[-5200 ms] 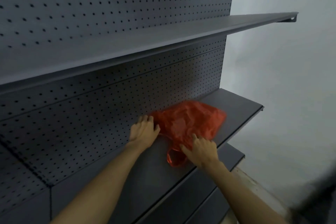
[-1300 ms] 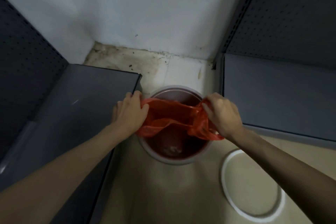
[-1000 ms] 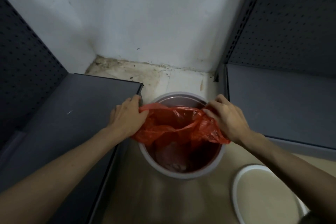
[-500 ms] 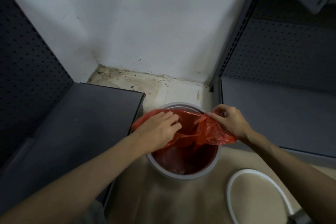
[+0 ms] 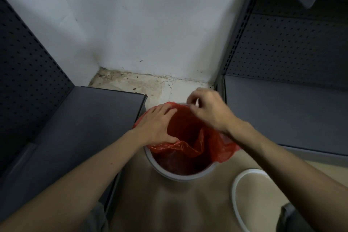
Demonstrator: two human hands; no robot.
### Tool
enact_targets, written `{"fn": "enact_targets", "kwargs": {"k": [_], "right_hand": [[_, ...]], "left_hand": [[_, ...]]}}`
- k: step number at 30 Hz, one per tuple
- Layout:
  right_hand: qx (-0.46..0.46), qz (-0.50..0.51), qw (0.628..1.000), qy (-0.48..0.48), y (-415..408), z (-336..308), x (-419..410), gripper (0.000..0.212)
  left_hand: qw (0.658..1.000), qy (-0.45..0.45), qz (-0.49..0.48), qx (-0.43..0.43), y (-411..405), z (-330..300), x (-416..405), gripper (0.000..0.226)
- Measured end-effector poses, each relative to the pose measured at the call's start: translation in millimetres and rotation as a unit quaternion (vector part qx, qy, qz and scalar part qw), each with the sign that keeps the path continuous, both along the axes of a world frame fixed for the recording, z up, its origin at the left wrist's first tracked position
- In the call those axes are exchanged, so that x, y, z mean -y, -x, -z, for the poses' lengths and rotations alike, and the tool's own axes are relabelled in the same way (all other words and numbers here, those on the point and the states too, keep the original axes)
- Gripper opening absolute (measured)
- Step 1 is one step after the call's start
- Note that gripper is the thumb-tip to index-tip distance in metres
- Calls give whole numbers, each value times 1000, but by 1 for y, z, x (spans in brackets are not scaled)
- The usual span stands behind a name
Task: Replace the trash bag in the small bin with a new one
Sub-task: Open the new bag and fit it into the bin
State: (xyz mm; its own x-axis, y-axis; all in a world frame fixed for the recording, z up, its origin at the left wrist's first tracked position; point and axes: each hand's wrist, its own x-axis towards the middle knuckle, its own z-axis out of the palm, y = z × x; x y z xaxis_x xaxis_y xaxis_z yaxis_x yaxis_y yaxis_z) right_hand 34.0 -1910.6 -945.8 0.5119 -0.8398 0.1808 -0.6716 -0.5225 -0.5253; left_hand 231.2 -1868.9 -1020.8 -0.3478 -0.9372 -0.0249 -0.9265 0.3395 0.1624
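Head view, looking down into a floor corner between grey shelves (image 5: 79,130). Small bin (image 5: 180,176) on the floor, red bag (image 5: 185,132) half seated inside: far and left edges folded over the rim, right side bunched and hanging outside, near edge sagging into the bin. Left hand (image 5: 157,128) spread flat, fingers straight, pressing the bag against the left rim. Right hand (image 5: 209,112) at the far rim, fingertips pinched together on the bag's edge. White ring (image 5: 235,190) lying on the floor, right of the bin. Likely faults: near edge slipping wholly inside if released unfolded; thin film tearing under a hard pull across the rim; light bin sliding or tipping if pressed on one side only.
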Motion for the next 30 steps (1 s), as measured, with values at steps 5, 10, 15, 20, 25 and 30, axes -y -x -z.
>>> {"fn": "enact_targets", "kwargs": {"k": [5,10,15,20,25,30], "right_hand": [[-182,0,983,-19,0,20,-18,16],[-181,70,980,-36,27,43,-16,30],[-195,86,975,-61,37,59,-4,53],[-157,102,968,-169,35,65,10,71],[-130,116,953,-247,31,65,21,67],[-109,132,935,-312,38,66,19,63]], "left_hand": [[999,-8,-11,-30,-6,-5,3,101],[996,-21,-39,-81,-15,-5,4,94],[993,-47,-49,-97,-22,3,9,101],[988,-95,-65,-103,-20,11,19,107],[973,-159,-106,-128,-19,17,28,113],[937,-233,-159,-206,-29,22,26,100]]}}
